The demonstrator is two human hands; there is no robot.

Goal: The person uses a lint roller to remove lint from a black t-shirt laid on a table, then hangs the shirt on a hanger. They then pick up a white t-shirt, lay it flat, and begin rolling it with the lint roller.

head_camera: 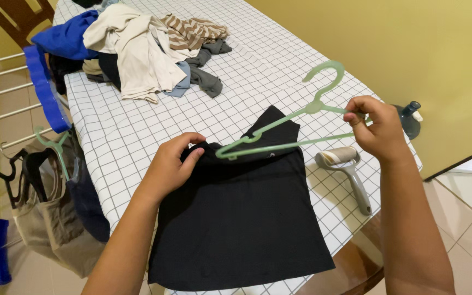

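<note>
Bright, even indoor light on a sharp wide-angle view from a head camera.
Soft light leaves only faint shadows beside the lint roller (347, 169) and under the hanger (290, 123). The black garment (241, 218) shows almost no fold detail. No glare on the checked tablecloth (132, 142). Straight lines bend slightly toward the edges; the far clothes pile (143, 49) stays clear.

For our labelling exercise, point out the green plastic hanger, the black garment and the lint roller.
green plastic hanger (286, 146): head view, on its lower bar.
black garment (241, 218): head view, middle of the fabric.
lint roller (338, 158): head view, on its roll.
</note>
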